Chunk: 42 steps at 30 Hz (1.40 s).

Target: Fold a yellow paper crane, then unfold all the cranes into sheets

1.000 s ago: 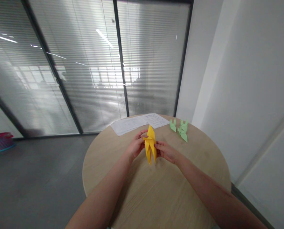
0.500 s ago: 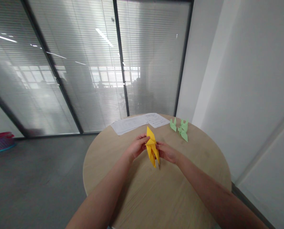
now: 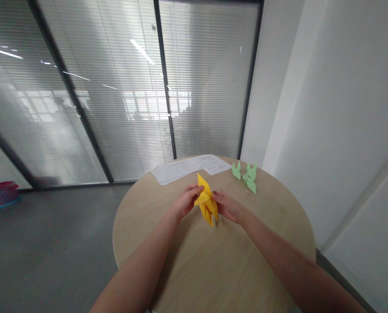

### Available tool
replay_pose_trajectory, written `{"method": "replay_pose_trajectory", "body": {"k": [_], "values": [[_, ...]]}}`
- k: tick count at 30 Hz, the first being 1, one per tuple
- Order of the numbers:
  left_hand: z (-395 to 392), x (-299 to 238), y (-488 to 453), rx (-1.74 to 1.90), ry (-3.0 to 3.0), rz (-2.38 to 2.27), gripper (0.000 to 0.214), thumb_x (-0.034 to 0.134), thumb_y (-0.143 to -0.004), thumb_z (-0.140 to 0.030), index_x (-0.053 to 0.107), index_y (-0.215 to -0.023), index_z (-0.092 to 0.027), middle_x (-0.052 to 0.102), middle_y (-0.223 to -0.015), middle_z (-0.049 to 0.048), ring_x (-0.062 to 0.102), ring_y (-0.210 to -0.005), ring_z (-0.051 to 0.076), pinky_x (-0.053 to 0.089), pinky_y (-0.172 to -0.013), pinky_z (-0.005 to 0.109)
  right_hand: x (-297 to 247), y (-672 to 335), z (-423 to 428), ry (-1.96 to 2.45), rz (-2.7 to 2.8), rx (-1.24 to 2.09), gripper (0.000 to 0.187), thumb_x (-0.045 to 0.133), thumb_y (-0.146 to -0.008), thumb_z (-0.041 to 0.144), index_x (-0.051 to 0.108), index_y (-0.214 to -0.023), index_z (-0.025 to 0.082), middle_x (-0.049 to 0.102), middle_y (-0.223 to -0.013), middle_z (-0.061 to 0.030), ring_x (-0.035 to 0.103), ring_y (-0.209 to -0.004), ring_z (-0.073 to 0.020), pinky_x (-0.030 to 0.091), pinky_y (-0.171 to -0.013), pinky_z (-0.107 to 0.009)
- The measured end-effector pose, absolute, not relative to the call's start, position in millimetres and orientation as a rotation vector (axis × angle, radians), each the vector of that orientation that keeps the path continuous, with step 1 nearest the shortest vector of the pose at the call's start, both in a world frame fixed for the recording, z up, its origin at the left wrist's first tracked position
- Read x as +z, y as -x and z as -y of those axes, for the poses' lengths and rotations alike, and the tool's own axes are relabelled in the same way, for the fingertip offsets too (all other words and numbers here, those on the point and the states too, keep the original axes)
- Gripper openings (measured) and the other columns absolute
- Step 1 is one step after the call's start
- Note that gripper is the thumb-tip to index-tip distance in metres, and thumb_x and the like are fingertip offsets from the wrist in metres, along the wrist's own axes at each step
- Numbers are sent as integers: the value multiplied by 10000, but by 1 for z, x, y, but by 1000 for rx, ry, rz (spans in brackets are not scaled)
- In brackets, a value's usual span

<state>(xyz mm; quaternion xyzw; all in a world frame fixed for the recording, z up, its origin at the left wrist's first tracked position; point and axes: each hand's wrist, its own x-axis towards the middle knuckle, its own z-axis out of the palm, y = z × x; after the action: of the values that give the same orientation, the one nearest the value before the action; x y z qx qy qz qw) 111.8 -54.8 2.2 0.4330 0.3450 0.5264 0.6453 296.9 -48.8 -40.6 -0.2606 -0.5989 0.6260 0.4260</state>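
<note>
Far wall, tall glass partition with grey slatted blinds and dark frames (image 3: pixel 210 87); round table of pale wood (image 3: pixel 197 269), near centre; white paper sheets, some printed (image 3: pixel 177 170), lying overlapped at its far side; red and blue openwork basket (image 3: pixel 1 195), on the floor at far left.

Bright yellow, pointed, many-layered folded-paper figure (image 3: pixel 206 198), mid-table between the hands, tilted; contact of its lower points with the tabletop cannot be told; left hand (image 3: pixel 189 202), fingers curled, pinching its left edge; right hand (image 3: pixel 226 206), fingertips closed on its right flank; probably very light, stiff along creases, soft at single-layer tips, hardly slippery, easily crushed; best held lightly at the thick folded middle.

Pale green folded-paper pieces (image 3: pixel 250 184), at far right; exact count unclear.
</note>
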Motion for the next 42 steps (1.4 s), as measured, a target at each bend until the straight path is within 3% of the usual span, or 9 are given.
{"method": "replay_pose_trajectory", "body": {"k": [7,17,25,33,42], "values": [[47,-5,-110,1182,-1049,-731,343,883,-632,-381,727,-811,-134,720,-762,48,639,-657,152,478,-663,274,-36,-296,52,600,1236,1774,340,766,-777,501,695,-918,200,733,-933,-51,677,-836,-201,542,-736,-296],[45,-5,-112,1215,-1054,-760,296,769,-762,-379,720,-872,-108,740,-825,94,671,-723,191,529,-714,304,-38,-300,47,564,1140,1772,338,841,-743,468,696,-893,202,728,-867,-25,659,-745,-169,515,-707,-282],[45,-11,-109,1166,-1100,-784,415,812,-732,-466,710,-928,-114,737,-876,95,674,-755,193,505,-675,280,-40,-301,46,568,1104,1756,338,876,-711,445,646,-808,218,702,-807,21,636,-721,-151,491,-700,-273],[39,-17,-109,1099,-1050,-657,287,708,-833,-378,711,-953,-117,756,-996,138,702,-837,219,546,-786,327,-38,-302,48,570,1099,1728,366,872,-708,463,616,-803,220,691,-798,28,630,-701,-145,479,-680,-271],[39,-17,-104,1087,-1052,-471,263,704,-842,-334,723,-997,-122,769,-1012,130,728,-859,216,565,-809,321,-38,-303,47,549,1124,1741,356,829,-760,504,640,-840,214,696,-755,2,623,-618,-134,472,-573,-244]]}}
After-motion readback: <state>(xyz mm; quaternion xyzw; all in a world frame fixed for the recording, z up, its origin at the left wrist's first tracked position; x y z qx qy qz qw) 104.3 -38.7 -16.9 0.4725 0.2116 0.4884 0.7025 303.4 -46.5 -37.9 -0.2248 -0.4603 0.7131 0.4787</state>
